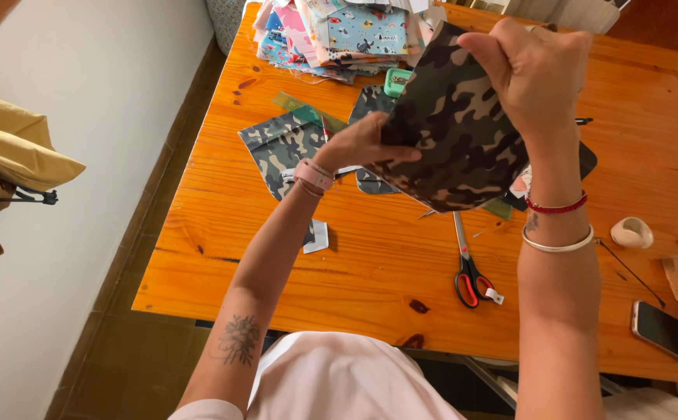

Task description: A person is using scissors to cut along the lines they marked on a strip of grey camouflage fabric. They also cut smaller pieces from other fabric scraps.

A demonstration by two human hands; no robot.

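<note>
Orange pine table (370,257) lying under, dark camouflage fabric piece (452,132) being held up, long axis tilting top-right, left hand (358,144) pinching its lower-left edge, right hand (533,70) gripping top corner, fingers curled

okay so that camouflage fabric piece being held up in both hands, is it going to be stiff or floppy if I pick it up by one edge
Probably floppy: the camouflage fabric piece curves between the left hand and right hand rather than staying flat. It looks thin, so likely light. Its matte woven surface suggests it would not slip easily on the wooden table.
</note>
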